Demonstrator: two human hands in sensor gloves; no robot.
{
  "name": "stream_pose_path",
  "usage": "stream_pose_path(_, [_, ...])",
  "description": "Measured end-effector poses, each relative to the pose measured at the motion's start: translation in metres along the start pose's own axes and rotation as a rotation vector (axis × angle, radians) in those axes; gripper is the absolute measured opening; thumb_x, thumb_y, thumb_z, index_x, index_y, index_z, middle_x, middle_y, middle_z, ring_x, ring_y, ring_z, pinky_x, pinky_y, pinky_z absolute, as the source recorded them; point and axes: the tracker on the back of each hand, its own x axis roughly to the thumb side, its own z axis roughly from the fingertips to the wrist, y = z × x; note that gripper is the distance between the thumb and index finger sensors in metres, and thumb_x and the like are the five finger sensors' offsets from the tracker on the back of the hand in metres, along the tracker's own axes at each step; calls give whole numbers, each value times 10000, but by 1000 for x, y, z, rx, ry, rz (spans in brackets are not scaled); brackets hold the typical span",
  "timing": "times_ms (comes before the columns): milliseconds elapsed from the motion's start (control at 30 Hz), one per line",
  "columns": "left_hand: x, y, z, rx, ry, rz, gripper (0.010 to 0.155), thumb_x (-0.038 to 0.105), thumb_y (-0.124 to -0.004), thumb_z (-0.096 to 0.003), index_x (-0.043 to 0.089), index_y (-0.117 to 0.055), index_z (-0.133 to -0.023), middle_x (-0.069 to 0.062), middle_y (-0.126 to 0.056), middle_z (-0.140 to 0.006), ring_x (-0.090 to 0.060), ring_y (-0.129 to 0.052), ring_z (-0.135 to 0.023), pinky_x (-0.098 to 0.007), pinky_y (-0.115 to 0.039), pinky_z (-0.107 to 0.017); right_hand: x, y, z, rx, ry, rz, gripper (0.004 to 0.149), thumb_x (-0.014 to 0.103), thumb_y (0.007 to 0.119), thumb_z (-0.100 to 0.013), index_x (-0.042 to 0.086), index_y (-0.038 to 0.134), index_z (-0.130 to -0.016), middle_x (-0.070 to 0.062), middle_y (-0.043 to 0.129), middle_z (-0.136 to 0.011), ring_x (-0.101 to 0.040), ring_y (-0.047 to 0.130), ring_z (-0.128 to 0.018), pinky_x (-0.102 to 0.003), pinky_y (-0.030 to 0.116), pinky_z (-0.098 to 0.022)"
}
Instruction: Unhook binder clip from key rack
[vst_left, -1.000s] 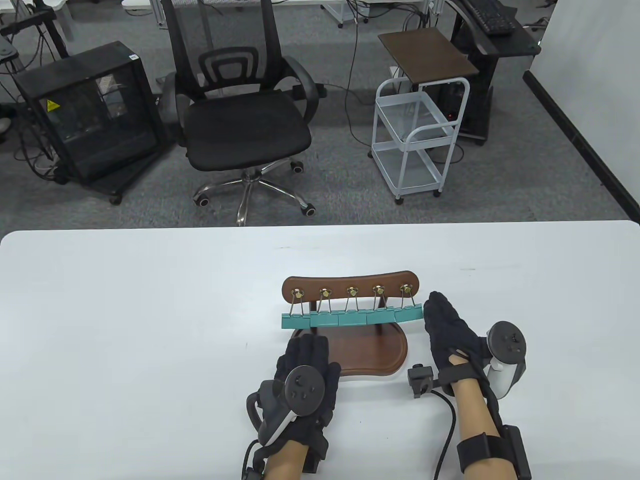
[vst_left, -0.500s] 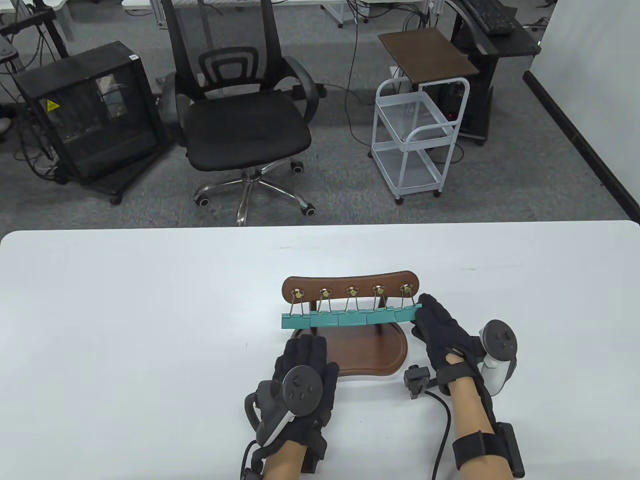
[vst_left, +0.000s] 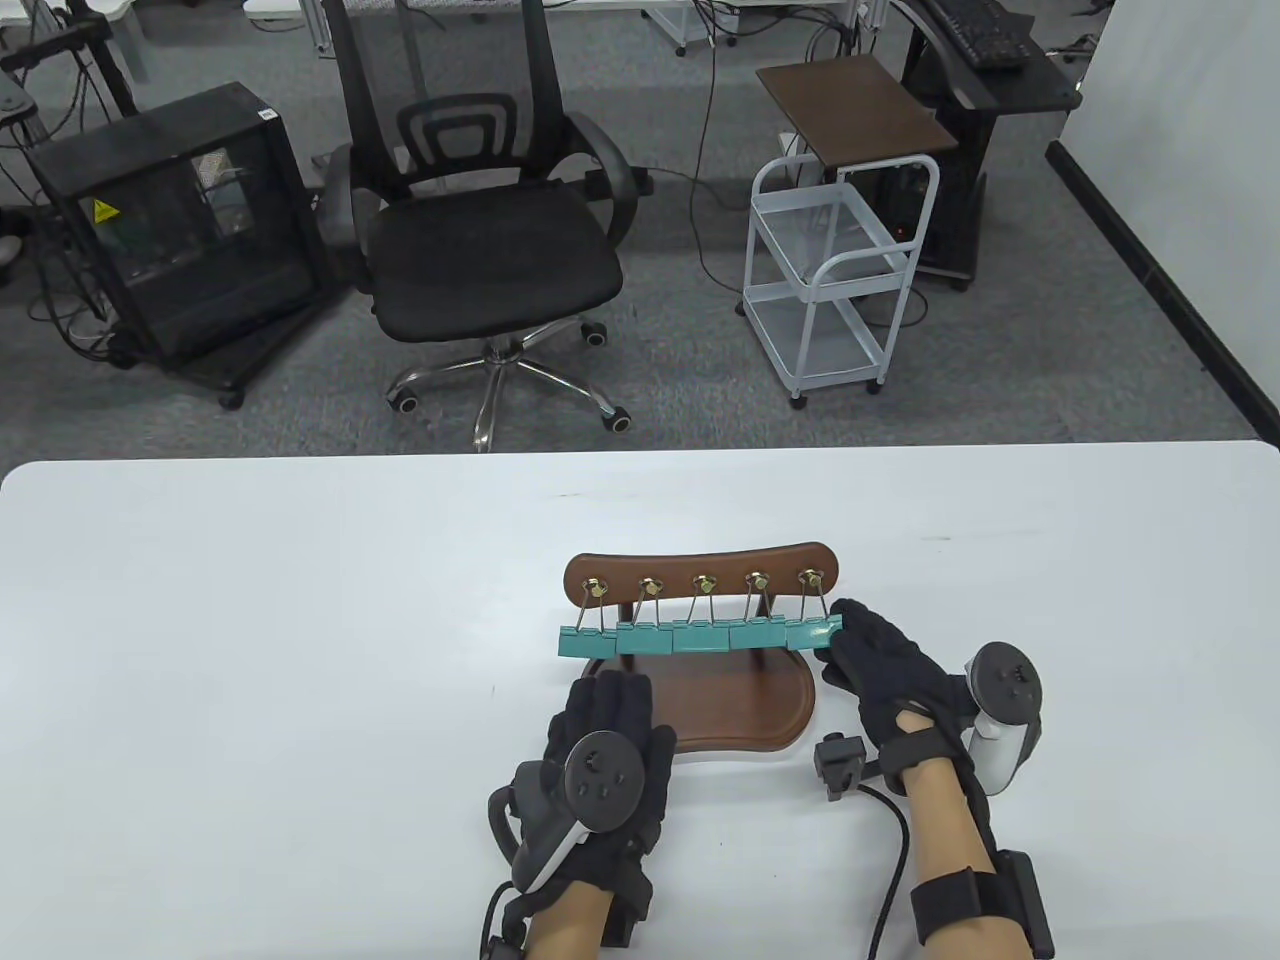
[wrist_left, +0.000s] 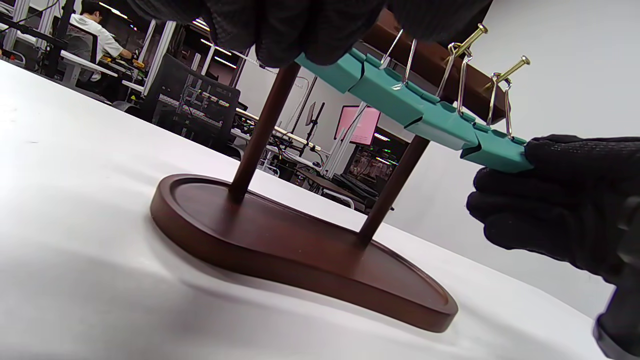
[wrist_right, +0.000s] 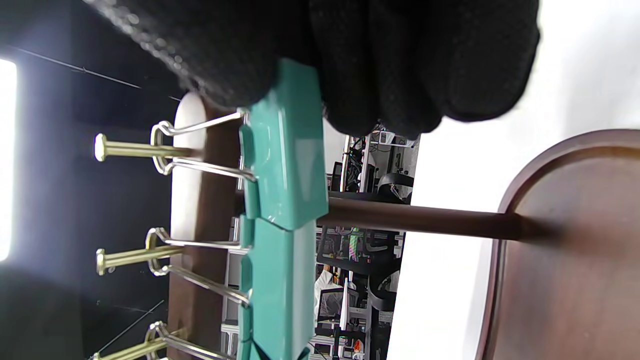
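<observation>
A brown wooden key rack (vst_left: 700, 563) stands on its oval base (vst_left: 760, 705), with several teal binder clips hanging from brass hooks. My right hand (vst_left: 838, 628) pinches the rightmost clip (vst_left: 812, 634) at its right end. In the right wrist view my fingers (wrist_right: 380, 65) grip this clip (wrist_right: 287, 165), and its wire loops still sit on the hook (wrist_right: 131, 149). The left wrist view shows the same grip on the clip (wrist_left: 495, 152). My left hand (vst_left: 610, 692) lies flat over the base's front left edge and holds nothing.
The rack stands right of the middle of a white table (vst_left: 250, 620). Beyond the far edge are an office chair (vst_left: 490, 250) and a white cart (vst_left: 830, 280) on the floor.
My right hand moved left to the rightmost clip and took hold of it. The row of clips shifted slightly left. My left hand barely moved.
</observation>
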Motion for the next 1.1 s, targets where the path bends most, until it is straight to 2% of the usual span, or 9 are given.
stream_pose_path(567, [0,0,0,-1,1,-2,622,544,-576,-550,278,-565,-1113,-29,-543,-1188,-307,-470,-1116,-533,-489,-768,2,-2,-1,21,-6,-10,482,393,822,-393,218,753,-837,-167,909,-755,-385,925,-646,-452,848,-456])
stream_pose_path(1100, [0,1,0,1,4,-3,622,543,-577,-550,277,-565,-1113,-29,-542,-1189,-309,-468,-1116,-534,-488,-768,5,-2,-3,45,-47,-52,484,394,819,-396,226,733,-841,-158,882,-773,-380,901,-669,-455,837,-476])
